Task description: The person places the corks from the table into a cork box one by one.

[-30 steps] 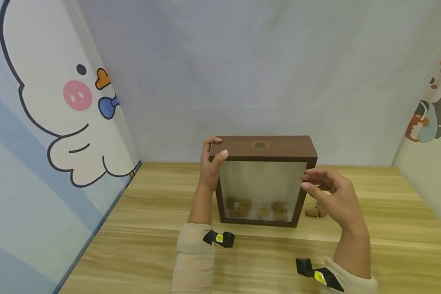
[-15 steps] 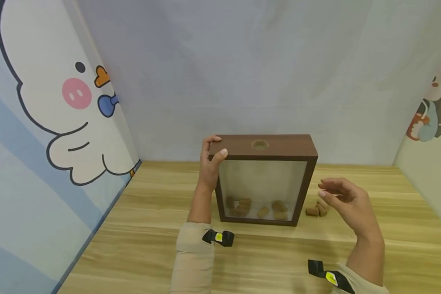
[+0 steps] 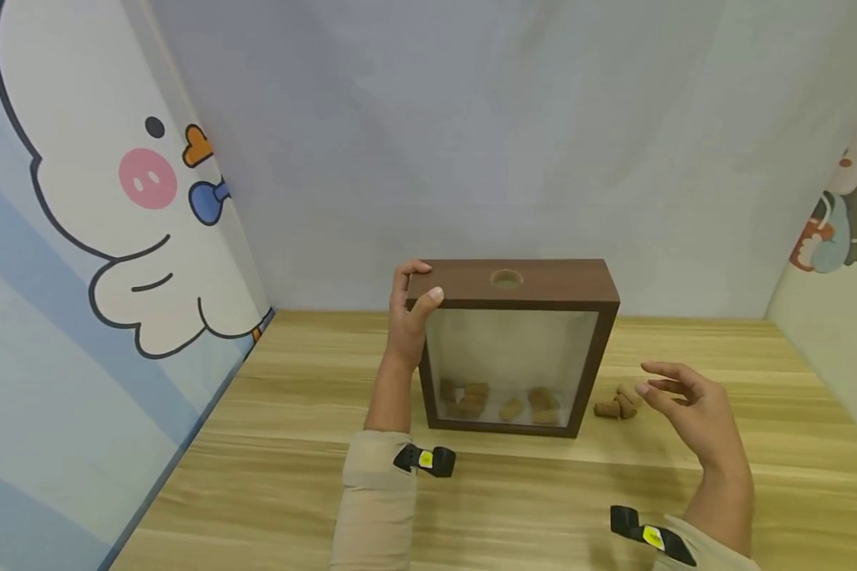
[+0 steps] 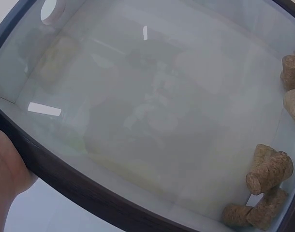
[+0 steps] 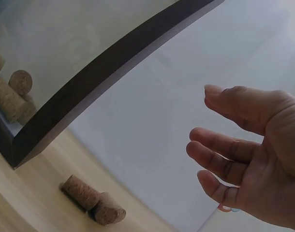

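A shadow box with a dark brown frame (image 3: 564, 281) and a clear front stands upright on the table. A round hole (image 3: 507, 278) pierces its top. Several corks (image 4: 268, 171) lie at the bottom inside. My left hand (image 3: 405, 329) grips the box's top left corner, thumb at the front edge and fingers over the back. To the right of the box, my right hand (image 3: 703, 408) hovers with relaxed, slightly bent fingers and holds nothing. Loose corks (image 5: 82, 192) lie on the table between the box and this hand.
The wood-grain table (image 3: 286, 460) meets a pale grey wall (image 3: 507, 135) behind the box. A panel with a white cartoon duck (image 3: 78, 159) closes off the left side. Another wall with a cartoon figure (image 3: 835, 214) is at the right.
My right hand has moved right and down, away from the box's right edge toward the loose corks. The left hand and the box have stayed in place.
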Tool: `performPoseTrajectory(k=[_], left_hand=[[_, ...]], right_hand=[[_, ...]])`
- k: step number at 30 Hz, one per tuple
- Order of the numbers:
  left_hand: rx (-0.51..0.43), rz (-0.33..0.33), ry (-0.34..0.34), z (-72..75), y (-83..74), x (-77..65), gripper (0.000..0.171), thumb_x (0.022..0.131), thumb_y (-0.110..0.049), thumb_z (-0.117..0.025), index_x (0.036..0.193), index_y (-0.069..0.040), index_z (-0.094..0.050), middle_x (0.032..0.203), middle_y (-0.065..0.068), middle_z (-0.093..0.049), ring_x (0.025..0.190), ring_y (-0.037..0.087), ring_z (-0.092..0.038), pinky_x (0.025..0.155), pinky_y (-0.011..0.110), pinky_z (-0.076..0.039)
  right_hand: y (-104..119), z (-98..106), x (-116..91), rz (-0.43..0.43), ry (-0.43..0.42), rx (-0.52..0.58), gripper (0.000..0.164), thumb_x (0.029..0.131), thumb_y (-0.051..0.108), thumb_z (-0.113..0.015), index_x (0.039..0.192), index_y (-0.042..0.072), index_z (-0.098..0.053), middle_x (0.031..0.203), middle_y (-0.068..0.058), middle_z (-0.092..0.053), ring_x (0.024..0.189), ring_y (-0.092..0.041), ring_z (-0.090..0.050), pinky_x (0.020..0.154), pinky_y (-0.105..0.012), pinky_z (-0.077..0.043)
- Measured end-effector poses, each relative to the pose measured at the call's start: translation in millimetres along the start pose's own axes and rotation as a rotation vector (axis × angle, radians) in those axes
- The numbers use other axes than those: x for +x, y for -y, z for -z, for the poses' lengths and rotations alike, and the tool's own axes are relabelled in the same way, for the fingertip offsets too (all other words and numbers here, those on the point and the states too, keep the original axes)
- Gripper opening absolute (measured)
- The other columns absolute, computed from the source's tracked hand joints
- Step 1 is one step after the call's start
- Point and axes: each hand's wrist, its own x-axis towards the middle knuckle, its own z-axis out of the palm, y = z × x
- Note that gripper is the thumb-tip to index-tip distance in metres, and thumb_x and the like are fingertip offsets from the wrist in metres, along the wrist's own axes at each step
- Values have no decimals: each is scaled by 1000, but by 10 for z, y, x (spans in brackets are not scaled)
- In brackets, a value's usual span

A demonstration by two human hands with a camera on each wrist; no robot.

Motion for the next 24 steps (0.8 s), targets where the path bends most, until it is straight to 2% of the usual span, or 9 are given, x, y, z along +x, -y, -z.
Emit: performPoseTrajectory(k=[3,6,10,12,18,24], left_hand=[[0,-1,-2,-8,-6,9,47,80,-31,-52,113,-2,-38,129,8,-31,118,21,-29,89,44,-29],[0,1,-4,-12,1,15,46,79,-31,-52,113,-2,-38,128,6,-32,117,21,-29,89,43,-28],[-6,3,-2,-15,31,19,45,79,-30,-53,113,-4,-39,124,5,-35,114,20,-32,88,41,-30],[-16,0,0,-17,45,22,44,79,-29,-53,113,-4,-39,121,4,-36,110,20,-34,87,40,-31],[-16,-5,3,-18,60,19,43,80,-30,-53,113,-5,-40,122,4,-36,111,20,-34,87,39,-31],[-16,-1,-2,-26,67,27,41,80,-31,-53,112,-7,-41,121,5,-37,108,20,-35,86,40,-31]], right_hand=[[-97,-19,17,-51,7,-58,37,89,22,-63,119,1,-58,116,-1,-56,94,-4,-52,73,-16,-43],[-204,-55,35,-110,19,-123,44,90,30,-60,122,0,-56,122,-19,-51,101,-19,-52,75,-29,-46],[-370,-110,60,-158,37,-178,50,91,35,-57,125,-1,-53,126,-29,-45,108,-42,-47,75,-51,-45],[-438,-133,73,-168,33,-195,51,92,35,-57,126,-3,-51,128,-31,-43,109,-46,-44,77,-55,-43],[-627,-175,145,-166,-6,-247,50,93,31,-54,125,-7,-49,126,-35,-42,107,-49,-45,80,-58,-39],[-809,-204,242,-215,52,-264,52,94,33,-51,127,-8,-48,126,-35,-43,105,-47,-49,80,-55,-42]])
